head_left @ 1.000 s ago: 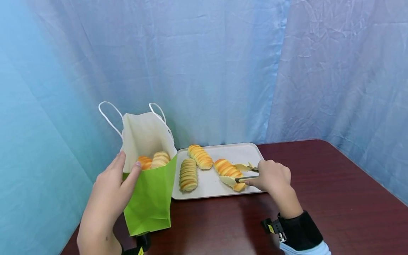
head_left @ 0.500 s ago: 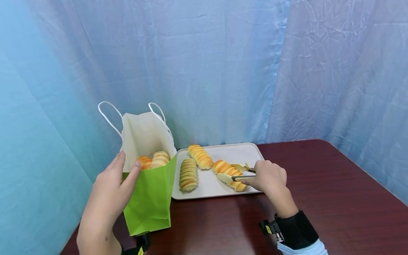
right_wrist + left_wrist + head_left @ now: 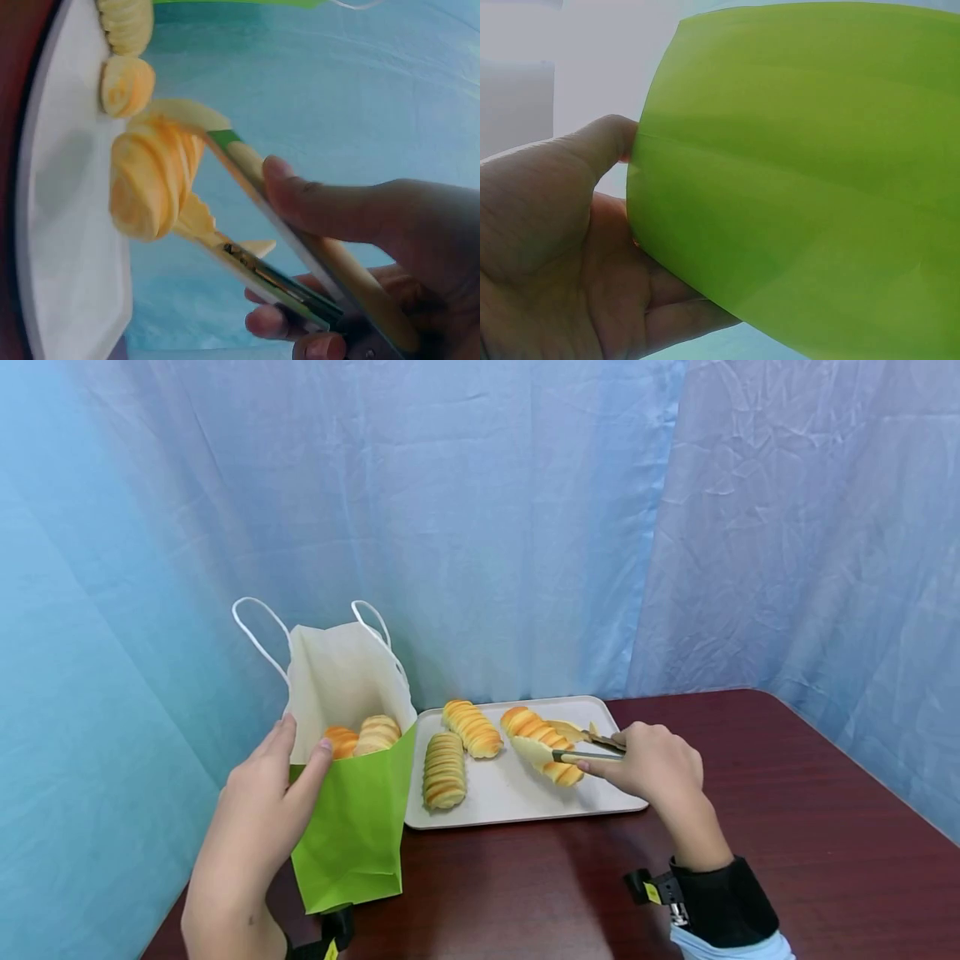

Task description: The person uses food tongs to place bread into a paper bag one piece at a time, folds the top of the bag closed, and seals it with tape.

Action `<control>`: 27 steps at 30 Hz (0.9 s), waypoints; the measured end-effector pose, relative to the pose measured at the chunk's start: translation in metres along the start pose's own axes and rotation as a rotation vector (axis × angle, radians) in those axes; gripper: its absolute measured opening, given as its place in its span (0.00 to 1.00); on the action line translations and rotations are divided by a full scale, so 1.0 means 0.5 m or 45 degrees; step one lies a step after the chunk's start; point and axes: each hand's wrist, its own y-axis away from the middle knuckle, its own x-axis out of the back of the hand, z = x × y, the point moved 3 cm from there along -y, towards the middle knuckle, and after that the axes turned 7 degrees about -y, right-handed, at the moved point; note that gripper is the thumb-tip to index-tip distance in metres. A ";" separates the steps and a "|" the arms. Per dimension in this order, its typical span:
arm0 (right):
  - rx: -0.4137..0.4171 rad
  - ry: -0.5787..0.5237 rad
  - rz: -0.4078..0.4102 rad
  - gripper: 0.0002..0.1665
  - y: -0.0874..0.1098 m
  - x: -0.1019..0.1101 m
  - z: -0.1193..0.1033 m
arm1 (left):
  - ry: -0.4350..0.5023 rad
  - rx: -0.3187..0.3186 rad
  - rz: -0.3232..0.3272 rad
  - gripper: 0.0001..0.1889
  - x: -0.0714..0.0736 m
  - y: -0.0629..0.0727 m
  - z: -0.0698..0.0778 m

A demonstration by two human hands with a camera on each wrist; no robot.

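Observation:
My right hand (image 3: 660,768) grips a pair of tongs (image 3: 255,180) with pale, broad tips and metal arms. Between those tips is a ridged orange-yellow bread roll (image 3: 542,745), held just above the white tray (image 3: 517,802). My left hand (image 3: 262,802) rests against the near left corner of a green paper bag (image 3: 348,835), its fingers straight along the side and its thumb at the front rim. White inside, the bag stands upright and gapes toward the top. An orange roll (image 3: 341,742) and a paler roll (image 3: 377,735) show in it.
Two more rolls lie on the tray's left part: a greenish-brown one (image 3: 444,771) near the bag and a yellow one (image 3: 472,727) behind it. White cord handles (image 3: 258,635) stick up from the bag. A blue curtain (image 3: 487,527) hangs behind the dark red table (image 3: 787,810).
The right hand's tongs have closed in on the roll and raised it from the tray, moving slightly up and right. The left hand and the bag stay put.

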 end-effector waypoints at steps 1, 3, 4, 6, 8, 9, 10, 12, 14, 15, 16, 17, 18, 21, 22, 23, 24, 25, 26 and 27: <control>-0.001 -0.024 0.008 0.41 0.002 0.006 0.001 | 0.001 -0.002 0.001 0.43 0.000 0.001 0.001; 0.008 -0.064 0.026 0.42 0.005 0.015 0.001 | 0.004 -0.005 0.004 0.43 0.001 0.001 0.003; 0.016 -0.078 0.035 0.43 0.006 0.020 0.000 | 0.005 -0.008 0.005 0.43 0.001 0.001 0.004; 0.031 -0.092 0.056 0.44 0.009 0.028 -0.003 | 0.009 -0.009 0.004 0.43 0.001 0.000 0.006; 0.038 -0.100 0.069 0.45 0.011 0.034 -0.006 | 0.008 -0.009 -0.001 0.43 0.001 -0.001 0.008; 0.041 -0.100 0.073 0.45 0.012 0.036 -0.007 | 0.006 -0.009 -0.002 0.43 0.001 -0.001 0.009; 0.042 -0.100 0.076 0.45 0.012 0.038 -0.008 | 0.005 -0.009 -0.004 0.43 0.001 -0.001 0.009; 0.040 -0.099 0.079 0.45 0.013 0.041 -0.009 | 0.004 -0.008 -0.009 0.43 0.001 -0.001 0.010; 0.039 -0.104 0.077 0.45 0.014 0.042 -0.011 | 0.006 -0.007 -0.010 0.43 0.001 0.000 0.011; 0.040 -0.106 0.078 0.45 0.015 0.043 -0.012 | 0.007 -0.007 -0.011 0.43 0.000 0.000 0.011; 0.039 -0.110 0.075 0.46 0.016 0.044 -0.012 | 0.008 -0.008 -0.012 0.43 0.000 0.000 0.011; 0.042 -0.114 0.073 0.46 0.017 0.044 -0.013 | 0.008 -0.008 -0.011 0.43 0.000 0.000 0.011; 0.046 -0.119 0.071 0.46 0.018 0.045 -0.014 | 0.007 -0.009 -0.010 0.43 0.000 0.000 0.011; 0.052 -0.129 0.065 0.47 0.019 0.048 -0.017 | 0.005 -0.013 -0.004 0.43 0.000 -0.001 0.012; 0.054 -0.129 0.062 0.47 0.020 0.049 -0.019 | 0.004 -0.013 -0.002 0.43 0.000 -0.001 0.012; 0.054 -0.129 0.060 0.47 0.021 0.049 -0.020 | 0.005 -0.013 0.000 0.43 0.000 -0.001 0.012; 0.054 -0.128 0.058 0.48 0.021 0.049 -0.021 | 0.006 -0.012 0.000 0.43 0.000 -0.001 0.012; 0.052 -0.126 0.055 0.48 0.021 0.049 -0.022 | 0.007 -0.012 0.000 0.43 0.000 0.000 0.012; 0.049 -0.125 0.052 0.49 0.022 0.049 -0.023 | 0.007 -0.012 0.001 0.43 0.000 0.000 0.011; 0.049 -0.124 0.051 0.49 0.022 0.049 -0.024 | 0.007 -0.012 0.001 0.43 0.000 0.001 0.011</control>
